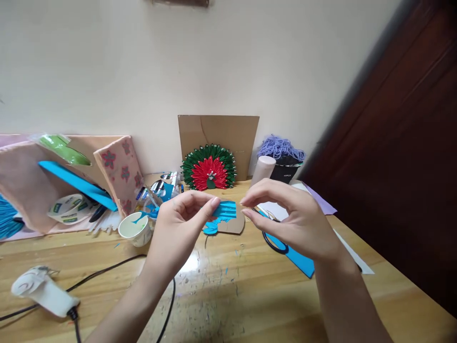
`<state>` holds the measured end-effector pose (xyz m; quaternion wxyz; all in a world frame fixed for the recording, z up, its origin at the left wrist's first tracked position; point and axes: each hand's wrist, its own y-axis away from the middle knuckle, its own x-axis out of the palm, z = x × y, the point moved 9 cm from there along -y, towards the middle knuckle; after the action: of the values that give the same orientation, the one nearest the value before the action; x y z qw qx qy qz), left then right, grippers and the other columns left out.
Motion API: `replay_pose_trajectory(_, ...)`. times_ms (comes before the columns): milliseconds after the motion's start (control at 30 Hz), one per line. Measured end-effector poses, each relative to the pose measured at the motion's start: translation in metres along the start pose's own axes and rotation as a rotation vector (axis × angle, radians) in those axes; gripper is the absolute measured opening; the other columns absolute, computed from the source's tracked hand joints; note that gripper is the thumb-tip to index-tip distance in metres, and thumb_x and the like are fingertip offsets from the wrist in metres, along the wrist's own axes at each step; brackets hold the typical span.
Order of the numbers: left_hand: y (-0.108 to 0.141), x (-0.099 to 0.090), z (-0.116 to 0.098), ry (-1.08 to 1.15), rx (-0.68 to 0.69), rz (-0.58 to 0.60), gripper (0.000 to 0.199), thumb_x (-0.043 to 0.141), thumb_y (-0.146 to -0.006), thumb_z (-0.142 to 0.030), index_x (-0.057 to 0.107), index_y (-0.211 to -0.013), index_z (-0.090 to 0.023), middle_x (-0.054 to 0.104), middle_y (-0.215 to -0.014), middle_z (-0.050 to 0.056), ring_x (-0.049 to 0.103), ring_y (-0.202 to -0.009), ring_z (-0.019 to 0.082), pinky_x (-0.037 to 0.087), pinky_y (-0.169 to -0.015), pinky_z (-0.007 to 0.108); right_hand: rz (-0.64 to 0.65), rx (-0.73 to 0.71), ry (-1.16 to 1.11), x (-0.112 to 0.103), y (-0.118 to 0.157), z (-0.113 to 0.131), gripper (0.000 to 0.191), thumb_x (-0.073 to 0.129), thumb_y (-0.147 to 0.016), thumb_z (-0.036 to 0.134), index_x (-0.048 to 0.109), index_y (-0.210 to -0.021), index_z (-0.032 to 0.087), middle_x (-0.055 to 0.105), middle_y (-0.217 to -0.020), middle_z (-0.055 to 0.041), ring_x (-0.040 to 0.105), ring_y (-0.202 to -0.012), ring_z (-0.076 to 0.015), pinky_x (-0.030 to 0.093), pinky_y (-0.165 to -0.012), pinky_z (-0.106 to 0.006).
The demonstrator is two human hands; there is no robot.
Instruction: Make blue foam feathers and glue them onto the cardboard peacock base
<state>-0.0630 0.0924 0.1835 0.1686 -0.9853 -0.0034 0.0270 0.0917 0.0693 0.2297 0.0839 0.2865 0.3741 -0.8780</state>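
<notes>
My left hand [182, 221] pinches a small pleated piece of blue paper [227, 209] between thumb and fingers. To its right, my right hand [285, 214] is held with thumb and forefinger slightly apart, and nothing shows between them. Beneath the hands lies a cardboard piece [236, 226] with cut blue paper [211, 227] on it, partly covered by the held paper. Black-handled scissors [274, 244] lie under my right hand, over a blue sheet [300, 260]. My right hand hides part of both.
A glue gun [44, 291] with a black cord lies at left. Near my left forearm stands a paper cup [135, 229]. A pink box [117, 166] holds tape [69, 208]. A red and green peacock [210, 167] leans on cardboard at the back, left of purple yarn [280, 146].
</notes>
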Motion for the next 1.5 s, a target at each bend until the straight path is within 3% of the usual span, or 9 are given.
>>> replay_pose_trajectory(333, 0.002, -0.007, -0.001, 0.025, -0.020, -0.038, 0.017, 0.068, -0.070, -0.033, 0.068, -0.073, -0.017, 0.068, -0.068, 0.003, 0.062, -0.061, 0.013, 0.052, -0.055, 0.021, 0.010, -0.010, -0.017, 0.007, 0.002, -0.002, 0.011, 0.062, -0.077, 0.024, 0.061, -0.088, 0.021, 0.064, -0.085, -0.0025, 0.061, -0.077, -0.0154, 0.053, -0.070, -0.029)
replay_pose_trajectory(867, 0.006, -0.004, -0.004, 0.011, -0.062, 0.020, 0.019, 0.066, -0.074, -0.034, 0.067, -0.077, -0.016, 0.068, -0.071, 0.003, 0.062, -0.064, 0.012, 0.051, -0.057, 0.020, -0.046, -0.045, -0.031, 0.008, 0.002, 0.002, 0.009, 0.064, -0.075, 0.021, 0.062, -0.084, 0.020, 0.064, -0.079, -0.0006, 0.061, -0.072, -0.0142, 0.053, -0.068, -0.028)
replay_pose_trajectory(1500, 0.009, -0.006, -0.013, -0.034, -0.002, -0.023, 0.014, 0.065, -0.075, -0.031, 0.067, -0.076, -0.017, 0.068, -0.069, 0.002, 0.062, -0.061, 0.012, 0.051, -0.055, 0.019, -0.090, -0.104, 0.056, 0.006, 0.002, 0.008, 0.005, 0.064, -0.076, 0.021, 0.062, -0.081, 0.021, 0.064, -0.076, 0.0011, 0.061, -0.067, -0.0127, 0.050, -0.062, -0.026)
